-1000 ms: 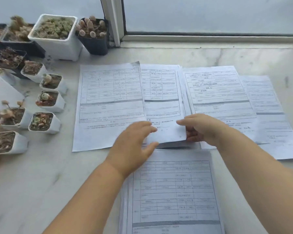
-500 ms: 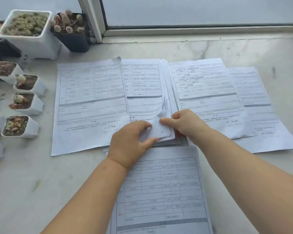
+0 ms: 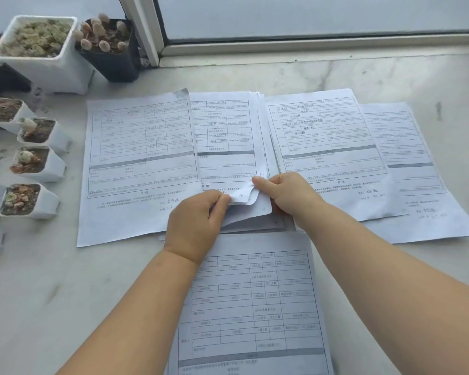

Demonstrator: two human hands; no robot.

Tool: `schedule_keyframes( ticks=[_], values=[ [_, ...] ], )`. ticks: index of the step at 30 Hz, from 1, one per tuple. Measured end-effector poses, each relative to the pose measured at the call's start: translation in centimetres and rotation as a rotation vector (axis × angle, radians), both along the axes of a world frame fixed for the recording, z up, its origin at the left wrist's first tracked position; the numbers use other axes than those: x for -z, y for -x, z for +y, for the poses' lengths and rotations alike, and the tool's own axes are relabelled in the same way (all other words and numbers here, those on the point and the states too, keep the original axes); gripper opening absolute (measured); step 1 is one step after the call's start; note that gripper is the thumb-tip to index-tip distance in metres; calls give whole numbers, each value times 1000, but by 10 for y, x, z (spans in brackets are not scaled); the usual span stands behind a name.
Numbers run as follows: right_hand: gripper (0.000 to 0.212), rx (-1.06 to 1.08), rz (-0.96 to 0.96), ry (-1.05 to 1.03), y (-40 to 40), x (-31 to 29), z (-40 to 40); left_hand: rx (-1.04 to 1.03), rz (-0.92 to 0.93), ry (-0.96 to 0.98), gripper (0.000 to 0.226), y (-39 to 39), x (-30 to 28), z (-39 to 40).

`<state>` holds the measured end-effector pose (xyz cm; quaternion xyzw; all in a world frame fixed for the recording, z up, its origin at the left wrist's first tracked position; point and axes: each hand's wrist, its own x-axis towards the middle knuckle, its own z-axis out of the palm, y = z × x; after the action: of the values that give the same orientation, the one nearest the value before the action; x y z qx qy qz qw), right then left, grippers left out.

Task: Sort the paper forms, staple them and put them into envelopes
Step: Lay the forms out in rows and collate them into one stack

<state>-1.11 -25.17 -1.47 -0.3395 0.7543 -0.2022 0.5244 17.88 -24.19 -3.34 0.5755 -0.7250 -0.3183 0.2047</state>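
Sorting is judged to be under way: forms are spread in several piles across the desk [image 3: 390, 74], and no stapler or envelopes are seen. On the middle pile [image 3: 225, 136], curled lower corners are pinched by the left hand [image 3: 198, 220] and right hand [image 3: 287, 193], fingers closed on paper.

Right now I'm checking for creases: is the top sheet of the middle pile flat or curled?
Curled at its near corner. The top sheet buckles upward where the left hand and right hand pinch it; the rest lies flat.
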Motion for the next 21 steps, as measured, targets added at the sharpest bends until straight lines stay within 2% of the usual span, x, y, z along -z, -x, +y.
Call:
schedule_keyframes(
  ticks=[4,8,13,18,21],
  values=[
    [44,-45,8,18,1,-3,1,42,-16,-56,37,4,-7,3],
    [23,-69,-35,8,3,-7,11,168,-103,-67,26,8,-20,18],
    [26,-195,150,32,-3,-7,19,47,-138,-2,45,-8,-37,50],
    [32,-275,319,64,-20,-8,20,-68,-151,9,36,-30,-42,75],
    [23,-322,372,74,-24,-9,20,-79,-134,34,38,-38,-44,91]
  ],
)
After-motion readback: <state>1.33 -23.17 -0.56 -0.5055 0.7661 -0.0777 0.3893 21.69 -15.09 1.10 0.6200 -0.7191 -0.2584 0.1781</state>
